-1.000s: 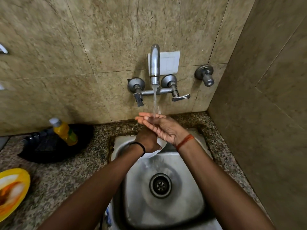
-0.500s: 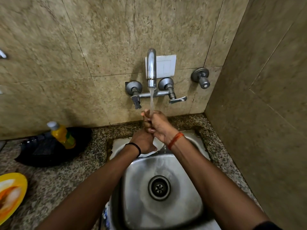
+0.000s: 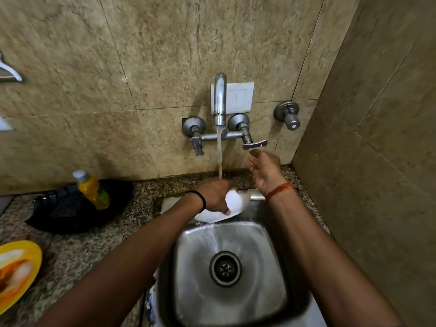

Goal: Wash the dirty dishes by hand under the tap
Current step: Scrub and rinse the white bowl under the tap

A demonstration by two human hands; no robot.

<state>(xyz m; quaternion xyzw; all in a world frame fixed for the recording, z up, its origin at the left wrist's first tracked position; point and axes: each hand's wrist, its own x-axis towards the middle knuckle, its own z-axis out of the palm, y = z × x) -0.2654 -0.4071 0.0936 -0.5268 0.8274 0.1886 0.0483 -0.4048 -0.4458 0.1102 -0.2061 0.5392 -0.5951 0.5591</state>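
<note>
Clearly, from the head camera I saw water running in a thin stream from the chrome wall-mounted tap [image 3: 220, 100] down onto the left hand [image 3: 213, 194]. That hand, with a black band at its wrist, sat at about twelve o'clock over the square stainless steel sink [image 3: 232, 274], fingers curled down around a white dish [image 3: 230, 206] that rested on the sink's far rim. I could not tell whether the dish was a plate or a bowl, since the hand covered much of it. The right hand [image 3: 265, 169], with an orange thread at its wrist, was raised at roughly one o'clock, just below the tap's right lever handle [image 3: 254, 145]; its fingers were loosely half-curled and held nothing, and whether a fingertip touched the lever I could not make out. On the speckled granite counter [image 3: 68, 251] at ten o'clock lay a black pan [image 3: 70, 208] with a yellow plastic bottle with a white cap [image 3: 92, 188] leaning in it. At eight o'clock, at the picture's edge, sat a soiled yellow plate [image 3: 18, 272].
</note>
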